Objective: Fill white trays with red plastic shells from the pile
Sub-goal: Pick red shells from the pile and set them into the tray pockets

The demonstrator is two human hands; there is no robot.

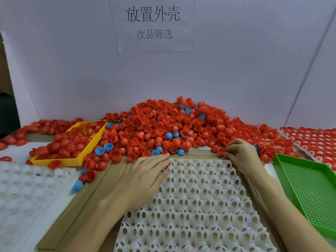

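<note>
A big pile of red shells (pixel 163 124) lies along the back of the table, with a few blue shells (pixel 99 150) mixed in. In front of it sits a white tray (pixel 200 206) whose cells show no shells. My left hand (pixel 145 177) lies palm down over the tray's far left corner, and red shells (pixel 167 166) show under its fingertips. At the tray's far right corner, my right hand (pixel 243 155) pinches a red shell (pixel 222 151) at the pile's edge with curled fingers.
A yellow tray (pixel 91 142) holding red shells sits at the left. Below it lie white trays (pixel 23 188). A green mesh tray (pixel 309 188) stands at the right, and beyond it a white tray filled with red shells (pixel 312 139). White boards wall the back.
</note>
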